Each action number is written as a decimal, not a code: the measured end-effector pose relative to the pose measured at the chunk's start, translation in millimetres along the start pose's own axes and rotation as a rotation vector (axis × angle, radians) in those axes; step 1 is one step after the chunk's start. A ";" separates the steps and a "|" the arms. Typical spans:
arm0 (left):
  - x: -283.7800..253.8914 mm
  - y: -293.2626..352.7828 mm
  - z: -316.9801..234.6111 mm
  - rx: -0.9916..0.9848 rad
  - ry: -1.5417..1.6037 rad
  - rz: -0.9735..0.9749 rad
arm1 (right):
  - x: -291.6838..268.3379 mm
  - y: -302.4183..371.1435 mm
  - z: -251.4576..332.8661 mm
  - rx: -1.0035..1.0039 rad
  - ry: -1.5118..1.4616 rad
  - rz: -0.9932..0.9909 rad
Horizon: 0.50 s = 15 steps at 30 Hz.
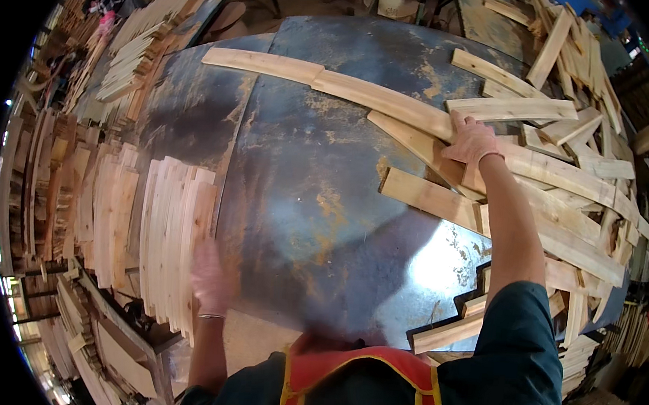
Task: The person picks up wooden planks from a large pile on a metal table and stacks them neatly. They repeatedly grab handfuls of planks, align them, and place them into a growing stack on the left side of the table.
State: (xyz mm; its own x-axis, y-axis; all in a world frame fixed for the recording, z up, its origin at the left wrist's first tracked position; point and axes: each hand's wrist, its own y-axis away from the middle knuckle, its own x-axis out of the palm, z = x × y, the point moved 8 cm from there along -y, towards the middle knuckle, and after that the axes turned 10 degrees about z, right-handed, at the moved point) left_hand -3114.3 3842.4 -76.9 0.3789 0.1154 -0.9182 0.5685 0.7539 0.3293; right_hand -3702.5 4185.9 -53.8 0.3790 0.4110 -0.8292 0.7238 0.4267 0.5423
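Observation:
My right hand, in a pale pink glove, reaches far forward and presses down on a long pale wooden plank that lies across the dark metal table. The fingers lie on the plank's right part, where it meets a loose pile of planks. My left hand, also gloved and blurred, rests against the near end of a neat stack of short boards standing on edge at the table's left side. It holds nothing that I can see.
More rows of stacked boards fill the left side, and further stacks lie at the back left. A second plank continues the long one to the left. Scrap wood is heaped at the far right.

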 end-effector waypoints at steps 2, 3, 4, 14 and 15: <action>-12.7 11.9 -58.2 0.123 0.064 0.097 | 15.5 1.1 22.6 -0.060 -0.084 0.067; -20.8 19.4 -85.8 0.200 0.101 0.105 | 31.0 9.8 37.0 -0.105 -0.162 0.121; -23.8 26.3 -112.5 0.256 0.177 0.146 | 47.8 25.7 52.0 -0.183 -0.253 0.163; -31.5 -1.1 -266.4 0.384 2.182 0.694 | 137.3 236.4 216.1 -0.606 -0.871 0.348; -20.7 -1.1 -247.9 0.219 2.139 0.744 | 139.3 243.4 205.3 -0.552 -0.961 0.329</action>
State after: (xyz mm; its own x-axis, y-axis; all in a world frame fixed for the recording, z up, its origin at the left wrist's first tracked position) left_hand -3303.8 3999.5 -112.8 -0.4986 0.6568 0.5657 0.8450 0.2228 0.4861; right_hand -3355.1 4181.6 -65.1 0.9563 -0.1142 -0.2692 0.2481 0.8042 0.5402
